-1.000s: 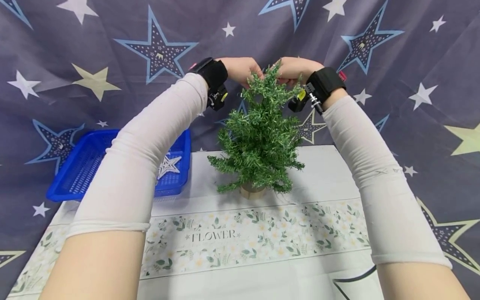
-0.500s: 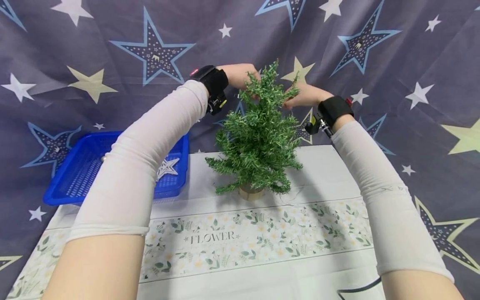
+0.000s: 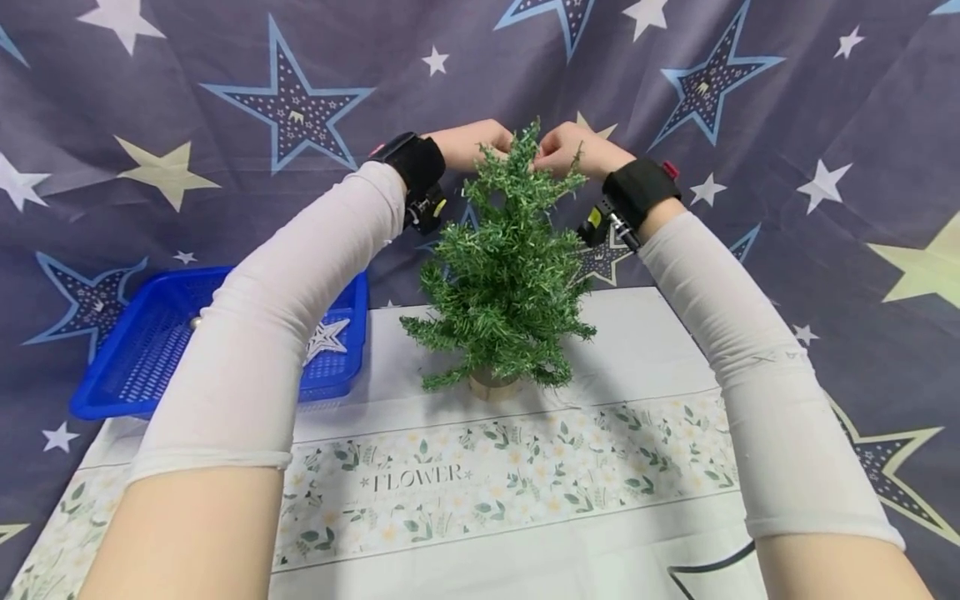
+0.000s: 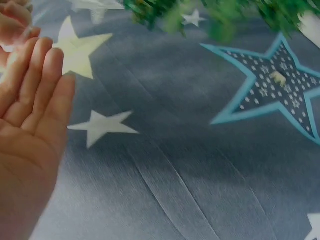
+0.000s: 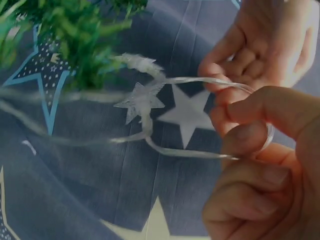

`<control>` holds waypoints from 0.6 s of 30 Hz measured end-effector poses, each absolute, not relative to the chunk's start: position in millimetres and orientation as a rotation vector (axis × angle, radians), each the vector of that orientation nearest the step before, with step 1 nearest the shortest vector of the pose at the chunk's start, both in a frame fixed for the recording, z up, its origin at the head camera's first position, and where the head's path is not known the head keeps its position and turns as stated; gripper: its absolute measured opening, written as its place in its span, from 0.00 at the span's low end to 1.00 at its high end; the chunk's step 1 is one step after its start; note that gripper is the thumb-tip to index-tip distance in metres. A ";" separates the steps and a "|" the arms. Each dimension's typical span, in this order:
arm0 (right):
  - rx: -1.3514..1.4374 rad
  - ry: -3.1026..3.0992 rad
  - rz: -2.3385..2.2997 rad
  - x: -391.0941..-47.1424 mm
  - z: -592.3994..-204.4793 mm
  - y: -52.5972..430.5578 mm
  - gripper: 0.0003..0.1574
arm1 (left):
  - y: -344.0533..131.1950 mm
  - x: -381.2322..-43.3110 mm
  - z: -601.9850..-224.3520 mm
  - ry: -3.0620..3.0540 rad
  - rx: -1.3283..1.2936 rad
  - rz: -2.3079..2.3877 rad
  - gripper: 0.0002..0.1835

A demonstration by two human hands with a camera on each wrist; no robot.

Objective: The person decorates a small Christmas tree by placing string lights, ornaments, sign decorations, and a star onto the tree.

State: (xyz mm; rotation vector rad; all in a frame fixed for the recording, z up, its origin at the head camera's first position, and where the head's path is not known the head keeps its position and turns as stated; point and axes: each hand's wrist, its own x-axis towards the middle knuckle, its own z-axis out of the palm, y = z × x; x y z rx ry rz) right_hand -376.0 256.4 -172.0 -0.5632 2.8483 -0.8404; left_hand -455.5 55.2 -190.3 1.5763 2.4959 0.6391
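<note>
A small green artificial Christmas tree (image 3: 506,275) stands upright on a round base. Behind its top, my left hand (image 3: 471,143) and right hand (image 3: 581,150) are close together. From the right wrist view, a clear string of star lights (image 5: 200,80) runs from the tree toward both hands. My right thumb and index finger pinch a loop of its wire, the other fingers curled. At the same wire, the left fingertips appear to pinch it beside the right hand. In the left wrist view the left fingers (image 4: 37,80) are bent only a little, and the thumb is hidden.
A blue plastic basket (image 3: 326,387) stands at the left, partly behind my left sleeve, with a white star ornament (image 3: 327,337) in it. A flower-printed white cloth (image 3: 420,533) covers the table. A star-patterned curtain (image 3: 465,92) hangs close behind the tree.
My right hand went out to the right and down from the treetop, then came back up beside the left hand. The left hand stayed behind the top of the tree.
</note>
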 end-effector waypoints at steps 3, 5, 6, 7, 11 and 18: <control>-0.516 2.840 -0.894 -376.9 -174.7 249.7 0.13 | 54.0 -454.6 -190.7 2.537 1.606 0.629 0.19; -0.496 2.850 -0.923 -377.1 -175.3 249.6 0.11 | 54.5 -453.9 -189.4 2.560 1.622 0.622 0.20; -0.495 2.855 -0.930 -377.0 -175.7 249.6 0.11 | 55.0 -454.0 -189.5 2.563 1.625 0.624 0.21; -0.500 2.858 -0.931 -377.2 -175.9 249.6 0.11 | 55.8 -454.2 -189.7 2.558 1.623 0.640 0.21; -0.552 2.904 -0.902 -378.8 -176.8 248.5 0.17 | 59.1 -454.1 -190.8 2.523 1.576 0.708 0.22; -0.545 3.064 -0.895 -378.6 -192.3 260.9 0.07 | 62.2 -451.4 -188.2 2.499 1.514 0.831 0.19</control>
